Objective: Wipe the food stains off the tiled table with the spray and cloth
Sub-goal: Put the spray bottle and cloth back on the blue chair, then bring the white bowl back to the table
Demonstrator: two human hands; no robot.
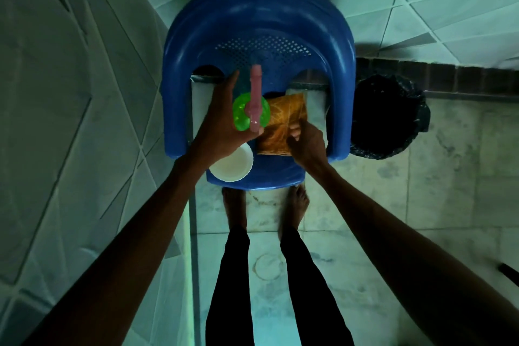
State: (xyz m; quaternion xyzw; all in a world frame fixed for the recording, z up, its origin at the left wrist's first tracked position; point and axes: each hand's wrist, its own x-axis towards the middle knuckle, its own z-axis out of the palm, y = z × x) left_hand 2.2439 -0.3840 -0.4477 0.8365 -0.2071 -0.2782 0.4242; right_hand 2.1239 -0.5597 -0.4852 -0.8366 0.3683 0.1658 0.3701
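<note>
A green spray bottle (242, 113) with a pink trigger head stands over the seat of a blue plastic chair (254, 19). My left hand (222, 126) is wrapped around the bottle from the left. Right beside it lies a folded orange patterned cloth (283, 118) on the seat. My right hand (307, 143) pinches the cloth's near right edge. The tiled surface (56, 121) fills the left side of the view.
A white bowl (233, 167) sits at the seat's front left corner, just under my left wrist. A bin lined with a black bag (389, 118) stands right of the chair. My bare feet and dark trousers are below, on a pale tiled floor (421, 191).
</note>
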